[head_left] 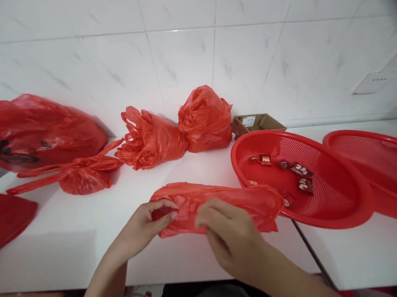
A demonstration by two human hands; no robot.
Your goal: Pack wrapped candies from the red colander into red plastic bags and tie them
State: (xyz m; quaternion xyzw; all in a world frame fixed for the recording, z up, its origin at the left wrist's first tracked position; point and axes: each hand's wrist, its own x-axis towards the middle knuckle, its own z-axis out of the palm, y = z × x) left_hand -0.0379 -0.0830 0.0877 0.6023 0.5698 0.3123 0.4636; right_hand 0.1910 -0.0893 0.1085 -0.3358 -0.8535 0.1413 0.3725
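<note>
A flat red plastic bag lies across the white table's front, its right end resting on the rim of a red mesh basket. My left hand pinches the bag's left end with thumb and fingers closed. My right hand is curled over the bag's middle, fingers pressed on the plastic. Several small dark wrapped candies lie inside the basket.
Filled, tied red bags stand at the back: two in the centre, a small one and a large one at left. A second red basket sits at far right. A small cardboard box rests against the tiled wall.
</note>
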